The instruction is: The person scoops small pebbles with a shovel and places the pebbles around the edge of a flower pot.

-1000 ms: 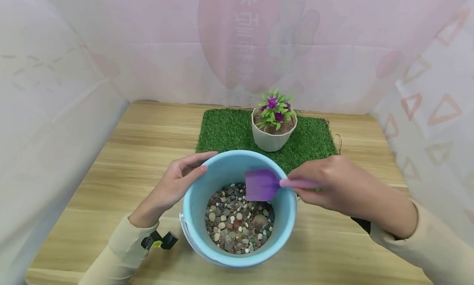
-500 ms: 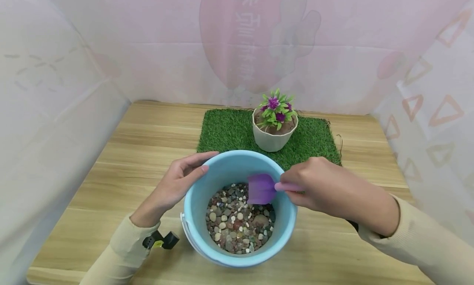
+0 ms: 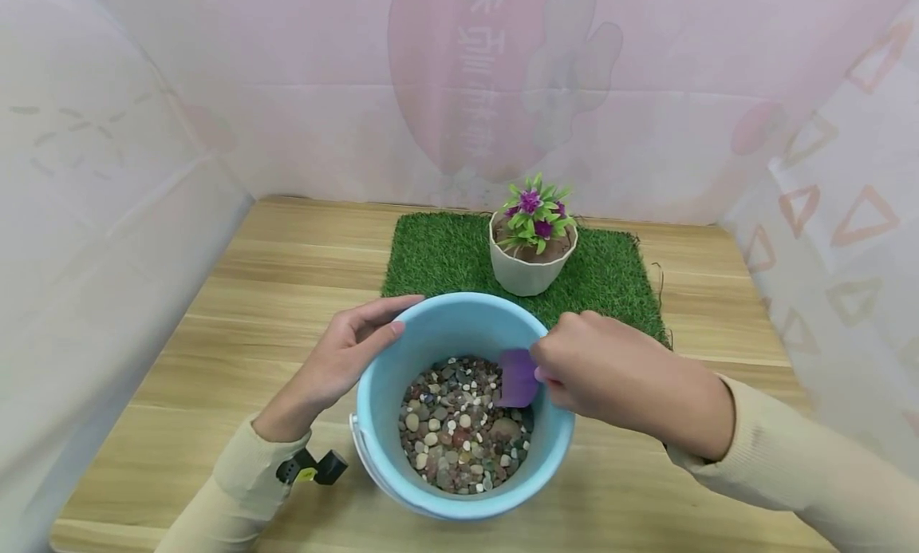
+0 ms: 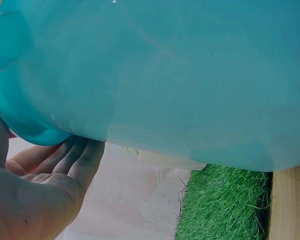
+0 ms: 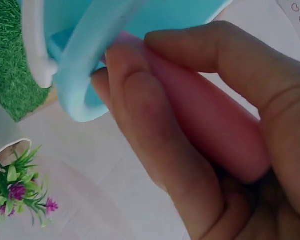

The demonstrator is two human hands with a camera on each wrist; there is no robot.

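Blue bucket (image 3: 441, 329): stands upright in the lower middle of the head view, its mouth towards the camera.
White carrying handle (image 3: 362, 455): hangs at the bucket's left side.
Pebbles (image 3: 448, 441): cover the bottom of the bucket, mixed brown, grey, cream and white, with a larger brownish stone (image 3: 505, 429) among them on the right.
Purple scoop (image 3: 517, 379): inside the bucket at its right, the blade in front of the inner wall and over the edge of the pebbles; I cannot tell whether it touches them.
Pink handle (image 5: 210, 120): part of the scoop, slanting across the middle of the right wrist view.
Right hand (image 3: 617, 371): right of centre in the head view, at the bucket's right rim, gripping the pink handle with curled fingers and thumb.
Left hand (image 3: 333, 357): left of centre, fingers and thumb stretched fairly straight, touching the bucket at its rim.
Green grass mat (image 3: 438, 254): lies beyond the bucket, around the centre.
White pot (image 3: 527, 277): stands upright on the mat, above the bucket in the frame.
Flowering plant (image 3: 534, 210): grows from the pot, with purple blooms and bright green leaves.
Wooden table (image 3: 287, 266): spreads beneath, pale and streaked.
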